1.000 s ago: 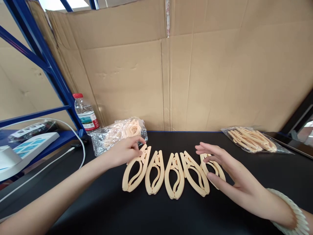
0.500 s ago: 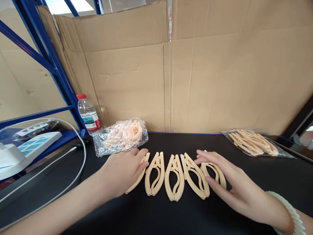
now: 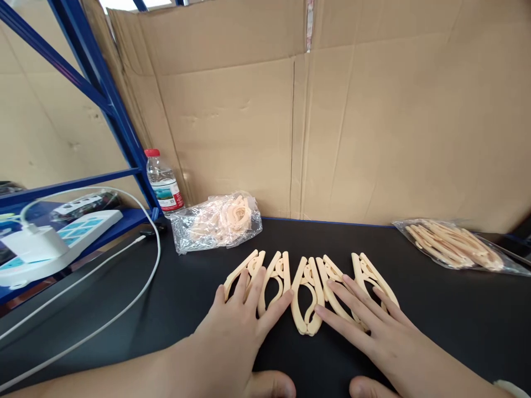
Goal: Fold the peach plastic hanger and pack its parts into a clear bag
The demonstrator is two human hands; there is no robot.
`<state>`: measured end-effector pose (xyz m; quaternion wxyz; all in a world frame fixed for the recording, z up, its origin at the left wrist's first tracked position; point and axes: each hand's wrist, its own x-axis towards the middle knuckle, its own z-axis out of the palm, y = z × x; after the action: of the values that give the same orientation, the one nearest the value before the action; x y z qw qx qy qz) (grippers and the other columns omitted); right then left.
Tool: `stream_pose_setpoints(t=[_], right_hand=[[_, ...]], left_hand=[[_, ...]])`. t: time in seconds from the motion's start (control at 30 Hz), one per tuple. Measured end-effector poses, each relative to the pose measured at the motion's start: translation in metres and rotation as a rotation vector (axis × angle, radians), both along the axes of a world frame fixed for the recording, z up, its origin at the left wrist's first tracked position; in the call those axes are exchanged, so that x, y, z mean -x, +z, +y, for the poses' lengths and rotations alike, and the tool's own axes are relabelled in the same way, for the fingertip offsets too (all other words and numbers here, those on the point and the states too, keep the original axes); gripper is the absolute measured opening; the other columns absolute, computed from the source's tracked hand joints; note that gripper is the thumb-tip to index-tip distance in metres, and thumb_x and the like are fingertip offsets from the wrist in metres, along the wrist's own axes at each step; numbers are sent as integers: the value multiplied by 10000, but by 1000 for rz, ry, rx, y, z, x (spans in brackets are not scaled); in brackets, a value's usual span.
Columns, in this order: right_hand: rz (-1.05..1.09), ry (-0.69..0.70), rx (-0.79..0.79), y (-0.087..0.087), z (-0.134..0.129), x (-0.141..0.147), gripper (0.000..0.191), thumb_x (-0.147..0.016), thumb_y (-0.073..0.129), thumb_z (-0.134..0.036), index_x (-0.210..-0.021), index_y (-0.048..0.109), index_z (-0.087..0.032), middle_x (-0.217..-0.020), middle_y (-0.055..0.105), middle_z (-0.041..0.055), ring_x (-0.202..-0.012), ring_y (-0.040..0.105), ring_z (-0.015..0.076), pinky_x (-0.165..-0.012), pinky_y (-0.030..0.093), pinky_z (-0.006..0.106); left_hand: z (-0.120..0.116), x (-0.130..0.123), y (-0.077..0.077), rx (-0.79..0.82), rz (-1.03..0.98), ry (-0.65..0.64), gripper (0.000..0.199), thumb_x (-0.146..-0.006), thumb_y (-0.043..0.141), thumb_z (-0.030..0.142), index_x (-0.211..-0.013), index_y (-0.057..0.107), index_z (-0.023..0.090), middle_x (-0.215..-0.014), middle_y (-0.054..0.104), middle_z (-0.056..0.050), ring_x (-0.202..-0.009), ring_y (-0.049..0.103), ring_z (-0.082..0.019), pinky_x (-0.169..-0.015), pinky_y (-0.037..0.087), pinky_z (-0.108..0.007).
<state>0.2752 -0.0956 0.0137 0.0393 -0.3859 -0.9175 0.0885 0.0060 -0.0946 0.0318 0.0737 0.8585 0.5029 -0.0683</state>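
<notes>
Cardboard (image 3: pixel 332 121) is standing behind the black worktop (image 3: pixel 456 320). Five beige hangers (image 3: pixel 309 293) are lying folded in a row at its middle. My left hand (image 3: pixel 236 331) is resting flat and open on the two leftmost; my right hand (image 3: pixel 373 331) is lying open, fingers spread, over the two rightmost. Two bags (image 3: pixel 218 221) of parts are sitting at the back. A bottle (image 3: pixel 164 182) is standing left.
</notes>
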Motion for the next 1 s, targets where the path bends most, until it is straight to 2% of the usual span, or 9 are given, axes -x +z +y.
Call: stream_pose_setpoints(t=[0.13, 0.27, 0.4, 0.53, 0.73, 0.9, 1.0], right_hand=[[-2, 26, -17, -7, 4, 0, 661, -909, 434, -622, -1490, 277, -349, -1529, 243, 113, -1370, 190, 475, -929, 289, 800], [46, 8, -22, -10, 3, -6, 684, -906, 472, -601, -1500, 227, -368, -1542, 242, 92, -1385, 189, 464, -955, 295, 789], [50, -52, 4, -7, 9, -10, 654, -928, 443, -593, -1504, 229, -371, -1574, 177, 86, -1412, 111, 453, -985, 224, 799], [23, -109, 21, -8, 28, -17, 658, -943, 385, -613, -1518, 200, -350, -1593, 143, 90, -1438, 43, 415, -1045, 149, 765], [3, -177, -22, -13, 67, -29, 663, -953, 295, -645, -1527, 187, -331, -1610, 69, 78, -1461, -10, 352, -1107, 131, 683], [6, -198, -52, -16, 99, -38, 669, -949, 276, -661, -1527, 192, -336, -1612, 91, 70, -1469, 11, 332, -1128, 127, 642], [0, -198, -64, -17, 111, -42, 676, -949, 249, -668, -1529, 197, -324, -1612, 104, 75, -1472, 14, 320, -1136, 137, 619]], left_hand=[[0, -2, -11, -66, 9, -29, 952, -720, 331, 880, -1508, 167, 371, -1591, 92, -210, -1385, 124, -564, -948, 209, -814], [5, -3, -23, -153, -17, -59, 887, -776, 300, 841, -1511, 126, 376, -1583, 130, -229, -1390, 143, -549, -938, 236, -809], [16, -10, -30, -217, -52, -57, 818, -825, 285, 796, -1512, 135, 379, -1583, 148, -226, -1399, 162, -531, -938, 232, -806], [35, -30, -26, -205, -56, -3, 784, -846, 287, 770, -1509, 203, 360, -1578, 171, -229, -1396, 169, -534, -964, 196, -796], [73, -61, -15, -141, -28, 98, 806, -844, 311, 760, -1515, 200, 329, -1593, 106, -211, -1414, 114, -515, -1016, 126, -765], [105, -77, -21, -188, -108, 131, 822, -821, 329, 779, -1508, 243, 336, -1591, 154, -190, -1429, 121, -484, -1009, 114, -779], [116, -81, -28, -251, -143, 137, 797, -842, 327, 755, -1505, 271, 318, -1585, 184, -195, -1432, 116, -478, -1005, 116, -786]])
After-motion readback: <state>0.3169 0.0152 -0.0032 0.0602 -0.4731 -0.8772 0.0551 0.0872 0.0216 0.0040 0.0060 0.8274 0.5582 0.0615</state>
